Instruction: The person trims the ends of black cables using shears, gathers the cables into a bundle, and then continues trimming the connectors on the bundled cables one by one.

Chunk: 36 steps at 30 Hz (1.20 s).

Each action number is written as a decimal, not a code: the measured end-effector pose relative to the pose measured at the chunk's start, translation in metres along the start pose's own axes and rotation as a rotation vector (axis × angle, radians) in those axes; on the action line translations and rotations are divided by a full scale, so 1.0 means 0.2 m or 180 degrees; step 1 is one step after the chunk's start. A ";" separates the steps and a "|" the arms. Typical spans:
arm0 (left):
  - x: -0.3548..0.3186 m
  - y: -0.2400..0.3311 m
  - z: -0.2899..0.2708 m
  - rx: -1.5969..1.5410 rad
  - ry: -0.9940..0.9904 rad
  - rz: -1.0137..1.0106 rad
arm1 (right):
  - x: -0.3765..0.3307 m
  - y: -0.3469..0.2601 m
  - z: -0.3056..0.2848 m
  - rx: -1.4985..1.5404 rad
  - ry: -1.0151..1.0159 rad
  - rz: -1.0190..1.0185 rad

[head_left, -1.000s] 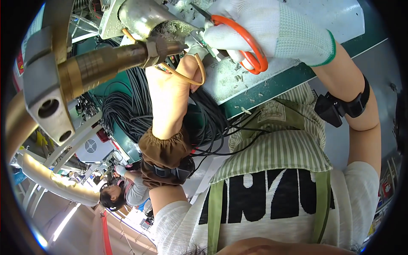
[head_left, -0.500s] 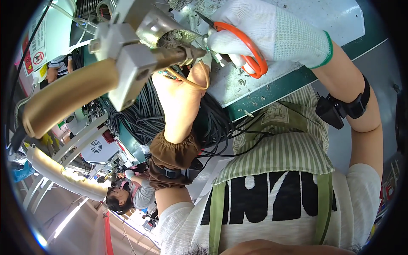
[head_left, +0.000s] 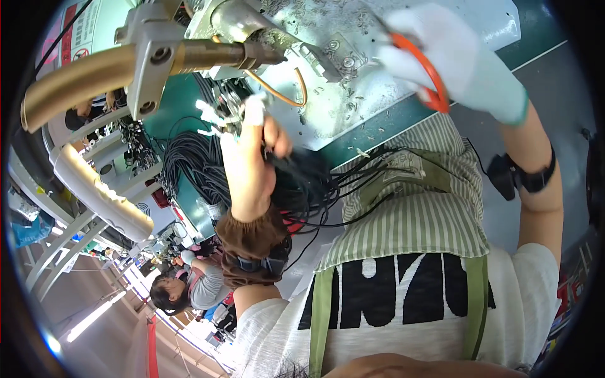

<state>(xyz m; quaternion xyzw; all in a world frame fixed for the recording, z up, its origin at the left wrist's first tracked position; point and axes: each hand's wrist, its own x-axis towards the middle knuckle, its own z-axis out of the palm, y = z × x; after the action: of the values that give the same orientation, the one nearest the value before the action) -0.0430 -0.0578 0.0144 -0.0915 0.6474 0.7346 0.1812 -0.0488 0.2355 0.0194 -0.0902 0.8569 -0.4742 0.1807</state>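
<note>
My right hand [head_left: 459, 60], in a white knit glove and blurred by motion, is closed around scissors [head_left: 431, 70] with orange-red handles, above the right side of a light metal worktop [head_left: 372, 104]. My bare left hand [head_left: 247, 169] has its fingers curled around black cables, which hang off beside it toward my lap. Past its fingertips stick out the pale and silvery cable ends [head_left: 228, 108], too blurred to make out fully. Beneath and left of this hand lies a thick bundle of black cables [head_left: 189, 165].
A metal machine head [head_left: 236, 22] and small block [head_left: 317, 62] stand beyond my left hand, with a thin brown tube [head_left: 277, 94] looping down. Clippings litter the worktop. A bronze-coloured arm [head_left: 82, 79] and a lit lamp [head_left: 97, 189] reach in at left. Another person [head_left: 208, 283] sits farther left.
My right hand has moved right with the scissors, away from the machine block. My left hand has drawn back from the machine, bringing the cable ends into view. The view has shifted slightly.
</note>
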 end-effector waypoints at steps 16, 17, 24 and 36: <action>-0.29 0.08 0.27 0.0825 -0.0472 0.0139 | -0.11 -0.09 0.34 0.1463 0.0386 -0.0614; -0.29 0.08 0.27 0.0829 -0.0465 0.0146 | -0.11 -0.10 0.34 0.1384 0.0572 -0.0766; -0.28 0.04 0.32 0.0988 -0.0362 0.0381 | -0.14 -0.16 0.32 0.1567 0.0498 -0.0644; -0.28 0.05 0.27 0.1115 -0.0472 0.0927 | -0.17 -0.14 0.33 0.2827 0.0024 -0.0500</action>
<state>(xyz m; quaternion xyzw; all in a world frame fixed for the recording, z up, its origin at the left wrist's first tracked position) 0.0099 -0.0131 0.0527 0.0898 0.7563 0.6341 0.1335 0.0079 0.1787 0.0189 -0.0669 0.5615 -0.8086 0.1622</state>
